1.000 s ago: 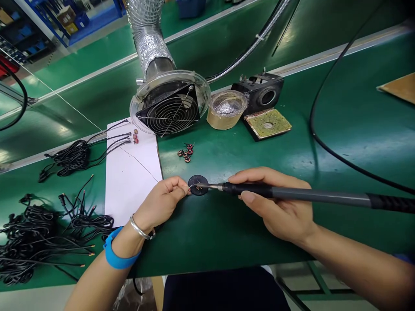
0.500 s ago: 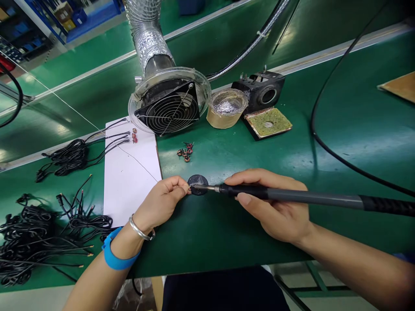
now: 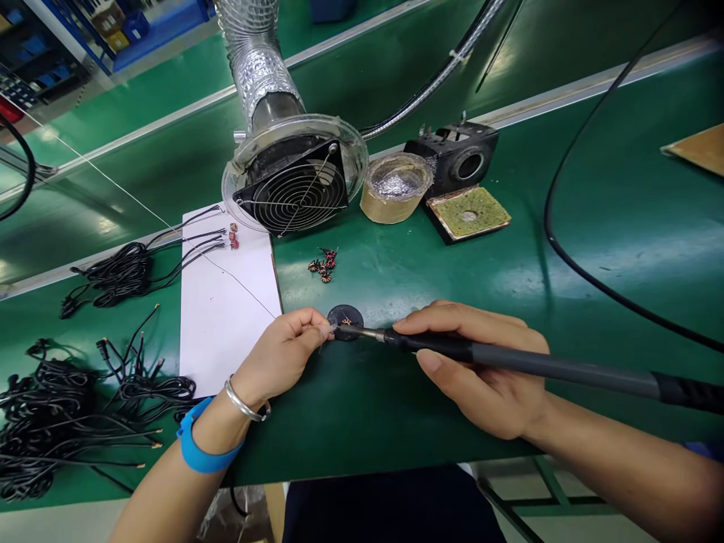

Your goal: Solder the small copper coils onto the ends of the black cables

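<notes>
My right hand (image 3: 480, 369) is closed around the dark handle of a soldering iron (image 3: 509, 357). The iron's tip points left, over a small round black disc (image 3: 345, 311) on the bench. A tiny copper-coloured wound part (image 3: 347, 322) lies on that disc, just above the tip. From the left, my left hand (image 3: 288, 347) pinches thin solder wire (image 3: 243, 285) at the disc's edge, close to the iron tip. Whether wire and tip touch is too small to tell.
Small wound coils (image 3: 323, 265) lie beyond the disc. A fume extractor fan (image 3: 299, 200), a tape roll (image 3: 390, 207), an iron stand (image 3: 458, 162) and a sponge tray (image 3: 469, 213) stand behind. White paper (image 3: 226, 324) and black cables (image 3: 56, 407) are at left.
The soldering iron's handle end has swung down a little, and its tip has shifted slightly. The copper-coloured part on the disc now shows above the tip. My left hand has barely moved.
</notes>
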{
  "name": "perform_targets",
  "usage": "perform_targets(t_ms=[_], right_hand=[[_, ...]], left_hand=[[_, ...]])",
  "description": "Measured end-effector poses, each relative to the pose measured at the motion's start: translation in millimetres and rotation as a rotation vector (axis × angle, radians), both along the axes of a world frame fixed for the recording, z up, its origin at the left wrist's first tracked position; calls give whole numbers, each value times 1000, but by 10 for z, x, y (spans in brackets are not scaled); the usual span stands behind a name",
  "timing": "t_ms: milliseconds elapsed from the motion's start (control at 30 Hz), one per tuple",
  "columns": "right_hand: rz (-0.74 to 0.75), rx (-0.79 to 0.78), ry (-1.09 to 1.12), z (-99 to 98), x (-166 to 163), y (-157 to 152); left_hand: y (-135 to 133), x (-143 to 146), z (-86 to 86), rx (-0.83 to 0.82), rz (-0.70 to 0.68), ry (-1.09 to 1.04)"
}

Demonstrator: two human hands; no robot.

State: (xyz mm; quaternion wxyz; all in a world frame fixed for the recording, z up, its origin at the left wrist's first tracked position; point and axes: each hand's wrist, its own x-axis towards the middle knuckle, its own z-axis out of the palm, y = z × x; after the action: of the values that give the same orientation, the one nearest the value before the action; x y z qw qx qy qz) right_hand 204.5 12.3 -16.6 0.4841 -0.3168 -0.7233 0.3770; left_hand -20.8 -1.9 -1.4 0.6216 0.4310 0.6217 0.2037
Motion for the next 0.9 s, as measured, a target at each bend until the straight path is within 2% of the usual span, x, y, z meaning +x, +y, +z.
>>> perform_targets(t_ms=[500,633,767,900], right_hand=[[-67,26,45,55,-16,17],[69,70,-110,66,-151,131],[264,148,-289,-29,-326,282],[338,203,-330,-121,-386,337]], left_hand=[[-5,-10,3,-1,-31,28],[-19,-25,-20,24,-52,10],[-44,-43,-67,97,-81,1],[-67,-44,-71,195,-139,16]])
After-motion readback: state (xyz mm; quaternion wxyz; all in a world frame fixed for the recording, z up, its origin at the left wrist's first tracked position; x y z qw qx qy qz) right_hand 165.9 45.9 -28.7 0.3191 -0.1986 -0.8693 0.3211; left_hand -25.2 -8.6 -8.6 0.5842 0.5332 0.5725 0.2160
